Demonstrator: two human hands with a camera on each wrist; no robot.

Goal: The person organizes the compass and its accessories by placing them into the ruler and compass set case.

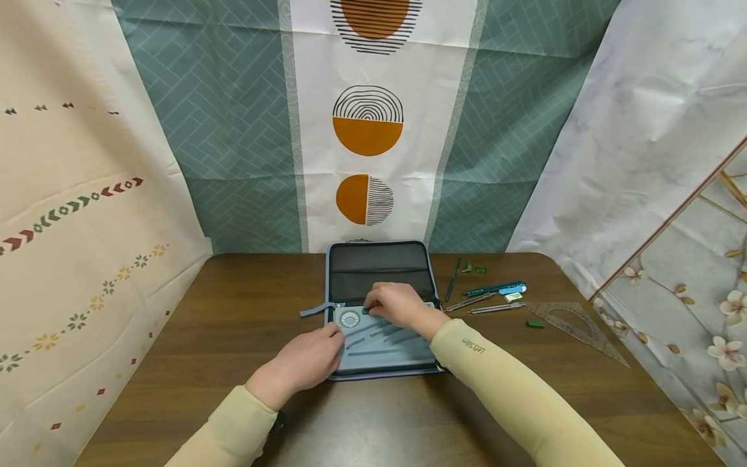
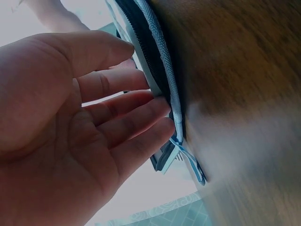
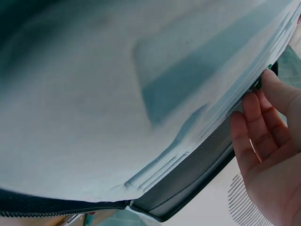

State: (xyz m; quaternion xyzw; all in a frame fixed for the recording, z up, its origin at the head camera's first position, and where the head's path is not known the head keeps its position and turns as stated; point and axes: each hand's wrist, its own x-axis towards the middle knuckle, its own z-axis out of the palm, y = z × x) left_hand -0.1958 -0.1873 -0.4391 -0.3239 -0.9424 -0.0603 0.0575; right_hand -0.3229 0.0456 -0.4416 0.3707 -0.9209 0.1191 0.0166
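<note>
An unzipped case (image 1: 379, 250) lies on the table with its lid raised at the back. Inside sits a pale blue insert (image 1: 391, 355) with shaped slots and a round dial-like piece (image 1: 349, 319) near its left corner. My right hand (image 1: 399, 305) reaches over the insert's far edge and pinches a small green piece (image 1: 366, 311). Fingers and thumb hide most of this piece (image 3: 269, 67), so its kind is unclear. At the case's left side, my left hand (image 1: 309, 359) touches the edge with fairly straight fingers (image 2: 141, 115), beside the zip.
To the right lie a dark green pencil (image 1: 453, 280), small green pieces (image 1: 480, 269), a pen-like tool (image 1: 487, 289), a blue-and-white item (image 1: 513, 288), an eraser (image 1: 513, 298), metal compasses (image 1: 496, 308), a green block (image 1: 535, 323) and a clear set square (image 1: 583, 327). A strap (image 1: 312, 311) sticks out leftward.
</note>
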